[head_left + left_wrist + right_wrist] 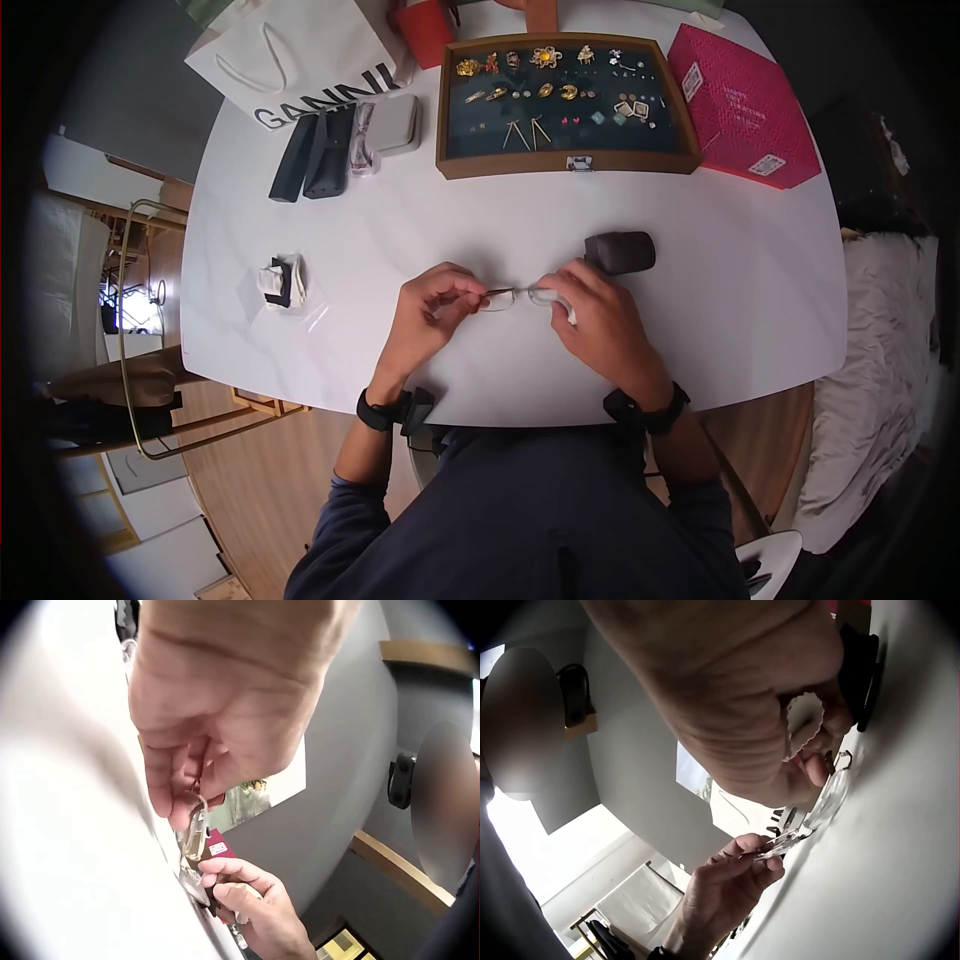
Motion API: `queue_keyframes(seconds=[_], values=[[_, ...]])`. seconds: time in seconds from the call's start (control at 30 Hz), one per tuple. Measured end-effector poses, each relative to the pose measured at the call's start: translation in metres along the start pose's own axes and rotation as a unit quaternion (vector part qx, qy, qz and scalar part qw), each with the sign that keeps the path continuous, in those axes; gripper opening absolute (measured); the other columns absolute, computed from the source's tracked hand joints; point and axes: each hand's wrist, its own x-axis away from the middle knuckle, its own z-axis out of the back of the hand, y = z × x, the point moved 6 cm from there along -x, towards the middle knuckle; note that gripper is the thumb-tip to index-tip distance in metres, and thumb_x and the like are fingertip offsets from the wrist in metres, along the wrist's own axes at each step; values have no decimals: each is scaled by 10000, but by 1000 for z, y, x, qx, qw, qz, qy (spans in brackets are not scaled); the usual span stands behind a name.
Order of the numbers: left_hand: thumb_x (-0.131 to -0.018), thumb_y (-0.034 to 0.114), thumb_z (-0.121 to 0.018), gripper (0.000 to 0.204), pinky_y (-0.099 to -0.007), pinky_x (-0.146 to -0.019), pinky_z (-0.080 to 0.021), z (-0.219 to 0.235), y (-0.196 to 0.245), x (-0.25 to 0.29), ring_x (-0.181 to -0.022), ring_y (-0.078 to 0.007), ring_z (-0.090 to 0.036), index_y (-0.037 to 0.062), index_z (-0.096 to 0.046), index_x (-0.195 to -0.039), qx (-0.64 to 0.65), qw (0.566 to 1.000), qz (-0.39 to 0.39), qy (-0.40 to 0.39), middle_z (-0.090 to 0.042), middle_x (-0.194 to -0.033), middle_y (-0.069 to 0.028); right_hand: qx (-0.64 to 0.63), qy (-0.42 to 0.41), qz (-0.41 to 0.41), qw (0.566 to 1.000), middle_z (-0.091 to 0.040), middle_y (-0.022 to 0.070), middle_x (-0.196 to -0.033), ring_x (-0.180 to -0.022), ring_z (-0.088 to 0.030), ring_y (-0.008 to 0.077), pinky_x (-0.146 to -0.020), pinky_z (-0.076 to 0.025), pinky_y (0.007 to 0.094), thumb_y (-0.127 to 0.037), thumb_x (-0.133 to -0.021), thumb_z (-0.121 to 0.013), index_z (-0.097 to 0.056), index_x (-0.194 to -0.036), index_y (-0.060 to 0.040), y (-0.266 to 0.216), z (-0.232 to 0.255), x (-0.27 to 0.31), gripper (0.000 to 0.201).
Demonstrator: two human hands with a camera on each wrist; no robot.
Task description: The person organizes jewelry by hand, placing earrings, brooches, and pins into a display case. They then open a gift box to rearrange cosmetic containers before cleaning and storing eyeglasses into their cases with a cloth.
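A pair of clear-lensed eyeglasses [499, 300] is held just above the white table, between the two hands. My left hand [425, 312] pinches one end of the glasses between thumb and fingers. At the other lens is my right hand [608, 325], its fingers curled round a small pale cloth. That cloth [804, 720] shows a scalloped edge at the palm in the right wrist view, where the glasses [831, 799] pass close by the fingertips. Just beyond the right hand lies a dark glasses case [622, 252].
A glass-topped jewelry box [570, 165] stands at the back, beside a pink box [745, 110]. Several glasses cases [330, 150] lie by a white paper bag [300, 60] at the back left. Folded white cloth with a black band [283, 282] sits on clear plastic at left.
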Motion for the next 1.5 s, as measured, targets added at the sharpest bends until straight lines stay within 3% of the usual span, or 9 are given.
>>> queue_keyframes(seconds=[0.13, 0.23, 0.47, 0.73, 0.83, 0.97, 1.1, 1.3, 1.5], values=[[-821, -116, -716, 247, -333, -787, -538, -5, 15, -3, -878, -260, -697, -24, -711, -1050, -304, 945, -120, -27, -681, -979, -108, 71, -12, 14, 997, -588, 102, -1036, -980, -636, 288, -796, -542, 410, 45, -814, -684, -649, -1035, -4, 5, -4, 1, 229], [-812, -95, -733, 256, -358, -767, -534, -11, 25, -3, -868, -311, -669, -15, -714, -1055, -366, 921, -129, -38, -676, -932, -130, 91, -21, 3, 996, -588, 120, -1066, -1032, -625, 302, -828, -538, 418, 52, -815, -679, -634, -1057, 6, 7, -7, 2, 250], [-885, -89, -673, 147, -340, -787, -523, -11, 12, 1, -852, -290, -621, -14, -652, -1010, -277, 958, -72, -28, -629, -916, -131, -81, 174, -10, 981, -537, 182, -1173, -1052, -592, 379, -901, -502, 406, 122, -810, -582, -595, -1118, 5, -9, 16, -9, 329], [-1010, -60, -548, 99, -305, -859, -505, -5, -21, 12, -891, -168, -601, 11, -532, -1076, 73, 997, 12, -14, -588, -957, -83, -95, 73, 50, 992, -589, 152, -1082, -1001, -610, 358, -846, -523, 417, 108, -818, -591, -620, -1075, 1, -21, -17, -23, 280], [-1014, -54, -546, 79, -298, -863, -506, -7, -18, 14, -904, -162, -606, 11, -544, -1059, 23, 1000, -15, 1, -605, -961, -78, -27, 48, 30, 998, -632, 99, -920, -968, -616, 310, -817, -526, 431, 42, -823, -642, -643, -901, -36, -34, -35, -26, 110], [-1014, -53, -545, 66, -304, -864, -508, -4, -19, 15, -900, -189, -617, 3, -548, -1049, -44, 998, -46, 9, -613, -965, -92, 71, 24, 130, 989, -610, 90, -897, -933, -590, 271, -840, -491, 416, -35, -809, -667, -639, -818, -33, -32, -50, -25, 30], [-999, -68, -547, 84, -317, -877, -515, -6, -8, 13, -905, -220, -636, -2, -547, -1050, -122, 991, -57, -7, -626, -987, -105, 175, 50, 118, 976, -615, 103, -913, -967, -593, 283, -852, -487, 417, -30, -806, -625, -644, -818, -18, -13, -46, -30, 26], [-967, -96, -543, 119, -353, -792, -512, -8, -3, 11, -865, -314, -613, -8, -546, -1047, -152, 984, -93, -3, -607, -959, -139, 18, -43, 144, 988, -619, 94, -906, -921, -621, 280, -791, -532, 427, -10, -790, -625, -643, -818, -24, -19, -56, -37, 37], [-928, -117, -571, 174, -363, -858, -527, -5, 3, 13, -928, -330, -655, -18, -563, -1071, -206, 976, -70, -22, -633, -1005, -144, 147, 16, 115, 982, -615, 102, -878, -877, -653, 283, -702, -556, 394, 20, -813, -637, -629, -826, -23, -3, -43, -53, 46]])
